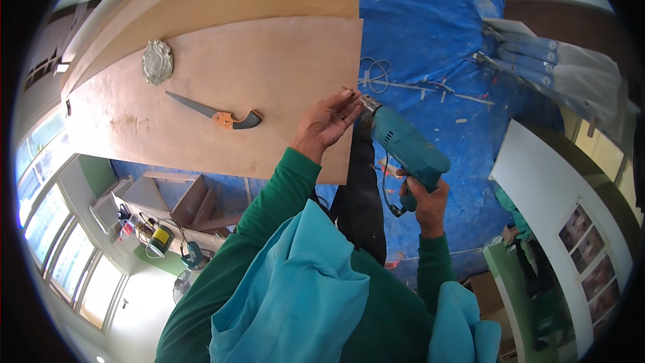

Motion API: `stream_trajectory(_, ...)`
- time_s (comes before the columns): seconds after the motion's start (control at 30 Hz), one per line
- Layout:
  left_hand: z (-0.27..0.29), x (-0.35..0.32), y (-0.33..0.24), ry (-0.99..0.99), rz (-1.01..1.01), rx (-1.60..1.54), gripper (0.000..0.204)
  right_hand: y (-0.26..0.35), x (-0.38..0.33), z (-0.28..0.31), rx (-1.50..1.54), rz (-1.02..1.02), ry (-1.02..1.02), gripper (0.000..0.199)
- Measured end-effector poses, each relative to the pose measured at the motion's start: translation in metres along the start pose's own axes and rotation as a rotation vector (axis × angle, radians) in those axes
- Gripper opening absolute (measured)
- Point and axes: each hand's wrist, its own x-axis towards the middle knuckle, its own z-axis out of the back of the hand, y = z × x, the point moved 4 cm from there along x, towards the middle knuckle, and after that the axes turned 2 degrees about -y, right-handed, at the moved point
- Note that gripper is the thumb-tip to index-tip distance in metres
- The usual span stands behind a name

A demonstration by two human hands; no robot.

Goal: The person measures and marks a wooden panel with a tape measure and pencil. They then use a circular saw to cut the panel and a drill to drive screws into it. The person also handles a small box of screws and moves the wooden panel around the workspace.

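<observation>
My right hand (430,205) is wrapped round the grip of a teal corded power drill (408,142). The drill is tilted, its metal chuck pointing up and left toward the edge of a plywood sheet (282,60). Just left of the chuck, my left hand (326,124) has its thumb and forefinger brought together and its other fingers bent close to the chuck. Whatever is between those fingertips is too small to make out. A handsaw (222,118) with an orange and black handle lies on the plywood, left of my left hand.
A crumpled silvery dish-like thing (157,62) lies on the plywood. Blue sheeting (430,40) covers the floor, with a thin loop of wire (376,74) on it. A white curved panel (557,195) stands at right. Wooden box parts (178,195) and a second teal power tool (193,255) are at lower left.
</observation>
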Motion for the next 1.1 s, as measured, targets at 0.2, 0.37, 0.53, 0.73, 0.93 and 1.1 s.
stream_trajectory(0.2,0.022,0.01,-0.012,0.109,-0.106,0.226,0.014,-0.006,0.001,0.004,0.306,-0.157,0.035,0.035)
stream_trajectory(0.37,0.031,-0.009,-0.074,-0.025,-0.371,0.505,0.019,-0.037,0.0,0.016,0.605,-0.207,0.213,0.051)
stream_trajectory(0.53,0.062,-0.007,-0.136,-0.328,-0.756,1.084,0.023,-0.011,0.053,-0.014,0.355,-0.087,0.118,0.053)
stream_trajectory(0.73,0.072,-0.001,-0.174,-0.601,-0.98,1.368,0.027,-0.086,0.108,-0.046,0.55,-0.406,0.14,0.051)
stream_trajectory(0.93,0.06,-0.005,-0.157,-0.418,-0.819,0.775,0.042,-0.101,0.115,-0.113,0.592,-0.544,0.341,0.051)
stream_trajectory(1.1,0.033,-0.041,-0.123,0.078,-0.464,0.238,0.048,-0.079,0.103,-0.185,0.524,-0.51,0.491,0.05)
